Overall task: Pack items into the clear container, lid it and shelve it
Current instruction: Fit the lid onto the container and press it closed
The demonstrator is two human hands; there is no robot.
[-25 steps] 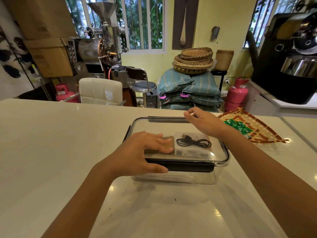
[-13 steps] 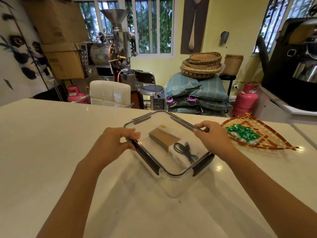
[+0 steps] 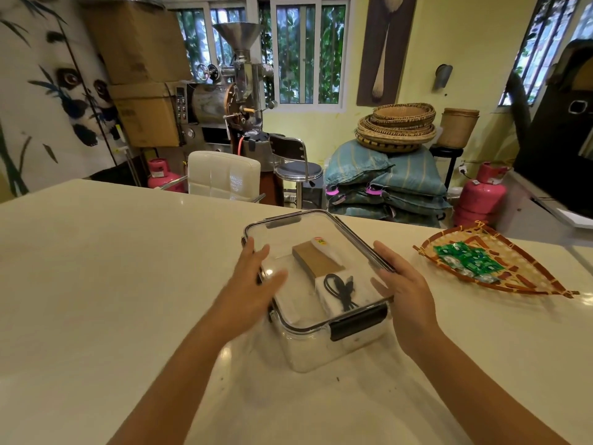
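Observation:
The clear container sits on the white counter, a short end facing me. Its clear lid is on, with a black latch at the near end. Through the lid I see a brown box and a black cable lying on a white packet. My left hand is blurred, its fingers spread over the lid's left edge. On the right long side, my right hand holds the container, thumb on the lid and fingers along the side latch.
A woven bamboo tray with green sachets lies on the counter to the right. Beyond the far edge stand a white chair, a stool, stacked sacks, pink gas cylinders and a roasting machine.
The container has been turned from lengthwise across me to a short end facing me. My left hand has let go of the left edge and spread its fingers.

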